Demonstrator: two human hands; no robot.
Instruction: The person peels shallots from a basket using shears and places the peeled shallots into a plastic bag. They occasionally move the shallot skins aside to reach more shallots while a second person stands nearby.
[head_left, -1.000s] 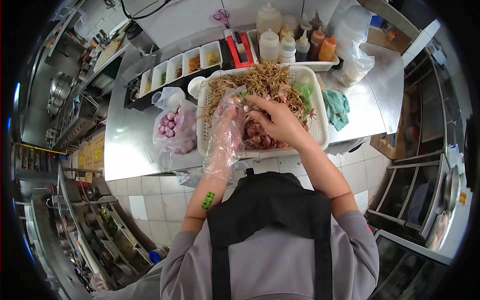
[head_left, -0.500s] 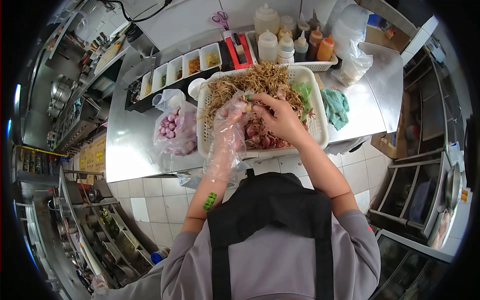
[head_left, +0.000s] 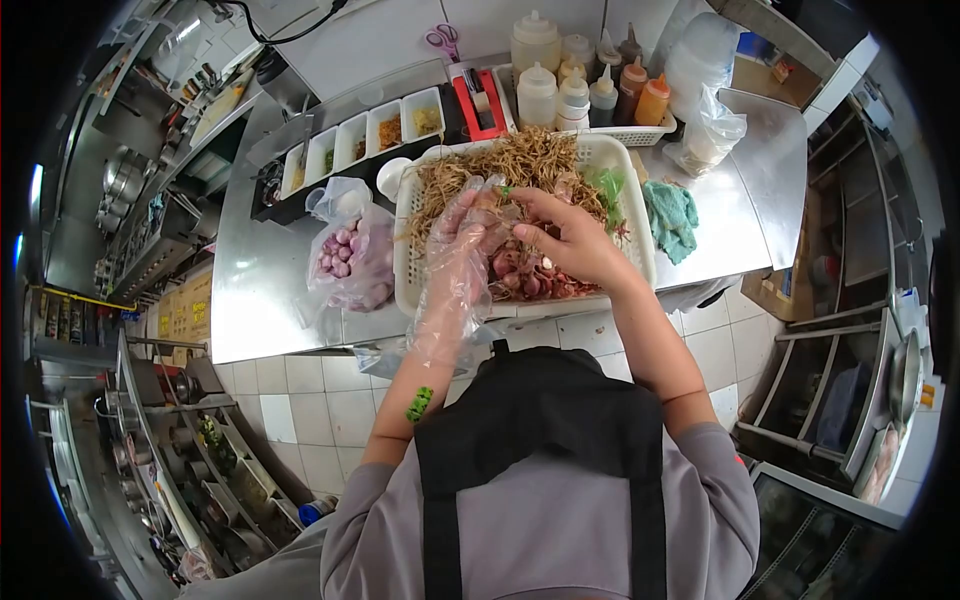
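Observation:
My left hand (head_left: 462, 222), in a loose clear plastic glove, is closed around a shallot (head_left: 487, 204), mostly hidden by the fingers. My bare right hand (head_left: 575, 238) is beside it, thumb and index finger apart, fingertips close to the left hand. A small green piece (head_left: 503, 191) shows at the right index fingertip. Both hands are over a white plastic basket (head_left: 645, 262). Dry stringy roots or stalks (head_left: 530, 155) fill its far part; reddish unpeeled shallots (head_left: 520, 278) lie in its near part. Green plastic (head_left: 606, 183) lies at its right side.
A plastic bag of pinkish peeled shallots (head_left: 350, 258) sits left of the basket on the steel table (head_left: 250, 310). Behind are a black rack of white trays (head_left: 345, 140), a red tape dispenser (head_left: 481, 105) and squeeze bottles (head_left: 537, 95). At right lies a green cloth (head_left: 670, 220).
My right thumb has moved away from the left hand, and the right hand has opened slightly. The left hand stays nearly in place.

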